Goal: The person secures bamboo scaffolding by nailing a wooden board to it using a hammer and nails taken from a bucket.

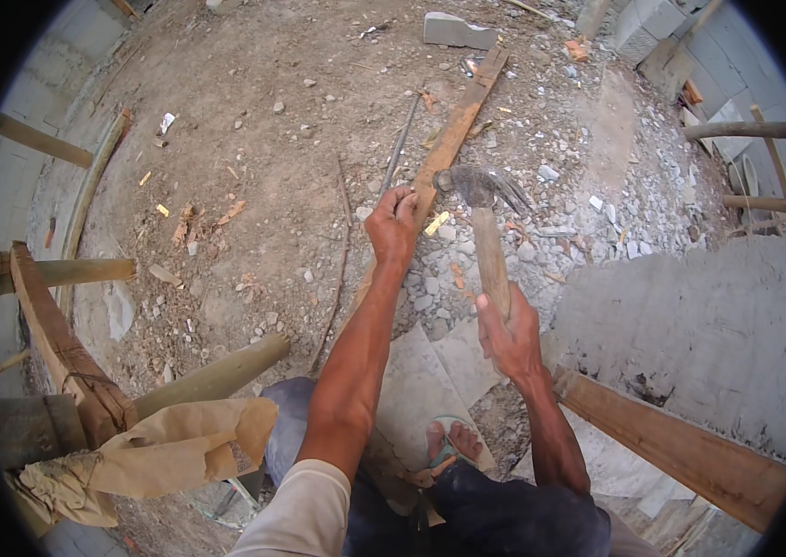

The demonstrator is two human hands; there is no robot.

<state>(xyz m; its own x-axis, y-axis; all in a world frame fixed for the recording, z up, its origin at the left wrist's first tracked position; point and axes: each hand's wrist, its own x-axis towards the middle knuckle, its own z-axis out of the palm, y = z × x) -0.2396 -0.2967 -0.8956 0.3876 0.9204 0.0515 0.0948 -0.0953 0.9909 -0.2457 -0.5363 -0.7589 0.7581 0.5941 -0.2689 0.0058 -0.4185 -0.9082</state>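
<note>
My right hand (511,336) is wrapped round the wooden handle of a claw hammer (488,246). The hammer's dark metal head is up near the long narrow plank (465,116), its claw pointing right. Just left of the hammer head, my left hand (394,223) is closed, thumb and fingers pressed together at the plank's edge. Whatever they pinch, if anything, is too small or hidden to name. The plank runs from the upper right down toward me and passes partly behind my left forearm.
A thin metal rod (399,144) lies left of the plank, and a concrete block (458,32) beyond its far end. Rubble covers the ground. Wooden poles (217,371), a beam (64,334) and torn brown paper (170,450) crowd the left. Another beam (676,446) is at right.
</note>
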